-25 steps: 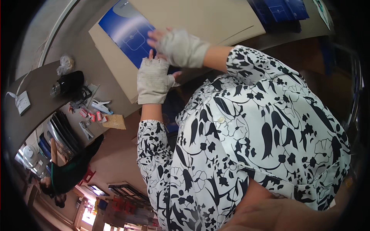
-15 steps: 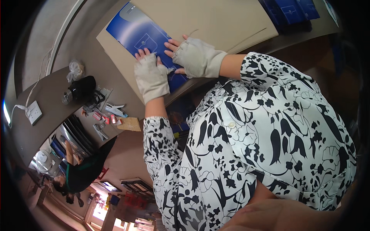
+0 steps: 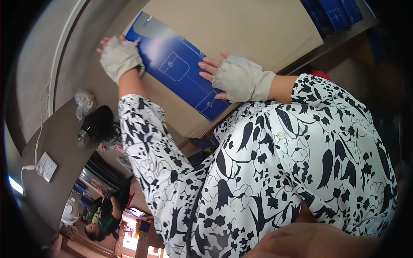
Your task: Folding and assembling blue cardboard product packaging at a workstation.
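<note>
A long blue printed sheet (image 3: 165, 64) with line-drawn pocket shapes lies flat and slanted on a large beige board (image 3: 258, 34). My right hand (image 3: 241, 79), in a pale fingerless glove, is open at the sheet's right edge, its fingertips on the sheet and board. My left hand (image 3: 121, 59), gloved the same way, reaches past the sheet's left edge at the far end. Its bare fingers stretch forward over the board's border, apart from one another; nothing shows in them.
Blue printed stacks (image 3: 340, 17) stand at the far right. Left of the board are a black bottle-shaped object (image 3: 98, 122), a clear plastic bag (image 3: 85, 103) and a white power socket (image 3: 46, 167) with its cable. A co-worker (image 3: 109, 215) sits at the lower left.
My left hand has left the sheet's middle and moved far and left to the board's border. The right hand stays by the sheet's right edge, uncovering more of its near part.
</note>
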{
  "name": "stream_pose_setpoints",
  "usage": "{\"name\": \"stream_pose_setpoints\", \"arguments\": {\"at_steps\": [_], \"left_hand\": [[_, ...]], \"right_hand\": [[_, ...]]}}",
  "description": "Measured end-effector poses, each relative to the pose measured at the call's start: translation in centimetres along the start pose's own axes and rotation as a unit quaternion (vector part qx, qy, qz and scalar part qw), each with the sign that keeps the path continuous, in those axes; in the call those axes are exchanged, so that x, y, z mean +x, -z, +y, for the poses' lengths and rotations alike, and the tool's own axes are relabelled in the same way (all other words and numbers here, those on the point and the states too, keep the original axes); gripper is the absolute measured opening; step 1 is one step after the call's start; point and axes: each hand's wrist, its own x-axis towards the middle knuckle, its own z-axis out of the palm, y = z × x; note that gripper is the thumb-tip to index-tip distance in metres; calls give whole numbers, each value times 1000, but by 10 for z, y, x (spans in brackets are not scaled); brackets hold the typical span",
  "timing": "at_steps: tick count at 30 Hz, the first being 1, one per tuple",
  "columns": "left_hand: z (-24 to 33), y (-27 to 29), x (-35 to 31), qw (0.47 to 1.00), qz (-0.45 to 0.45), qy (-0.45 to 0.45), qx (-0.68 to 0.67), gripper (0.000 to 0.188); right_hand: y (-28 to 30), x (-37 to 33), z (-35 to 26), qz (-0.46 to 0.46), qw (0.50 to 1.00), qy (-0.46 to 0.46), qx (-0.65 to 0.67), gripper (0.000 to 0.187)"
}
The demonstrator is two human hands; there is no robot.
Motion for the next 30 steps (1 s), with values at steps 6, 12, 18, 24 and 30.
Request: {"name": "stream_pose_setpoints", "arguments": {"at_steps": [6,12,18,24,30], "left_hand": [[5,-10,-5,979,182,86,-18,74],[65,3,-123,989,148,5,-27,75],[116,3,-227,994,94,-7,-62,80],[138,5,-262,997,19,20,-69,76],[116,-13,-149,985,71,153,-39,75]], "right_hand": [[-10,6,2,27,1000,10,-3,82],[-8,29,21,26,996,21,-82,78],[-10,59,48,129,984,61,-110,75],[-16,67,50,99,988,50,-103,83],[-13,41,72,171,976,127,-46,74]]}}
